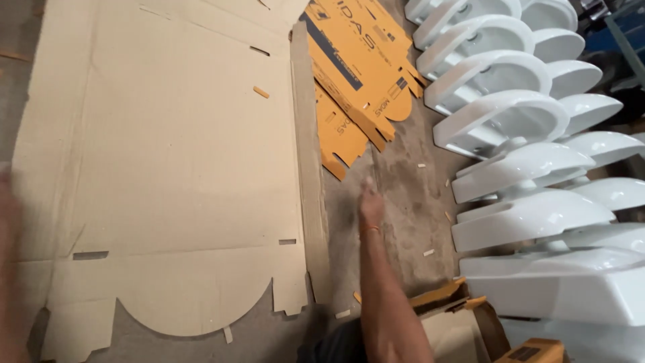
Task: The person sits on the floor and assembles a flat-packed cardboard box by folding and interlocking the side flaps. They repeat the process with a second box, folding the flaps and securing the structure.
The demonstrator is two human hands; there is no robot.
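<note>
While I look down through the head camera, my right hand (370,205) stretches out over the bare concrete floor (403,202), just beside the right edge of the big flattened brown cardboard sheet (168,154). It is blurred and holds nothing; I cannot tell whether its fingers are spread or curled. An orange band (369,229) circles the wrist. My left hand (8,222) shows only as a blur at the left edge of the frame, over the sheet's left side, and I cannot tell how its fingers stand either.

That brown sheet lies flat on the floor, filling the left and middle of the view, with a curved cut-out along its near edge. Beyond my right hand, a stack of flattened orange cartons (356,60) lies on the floor, touching the sheet's far right edge. Along the right, white ceramic washbasins (510,121) stand in a row. Small cardboard scraps (428,253) dot the concrete.
</note>
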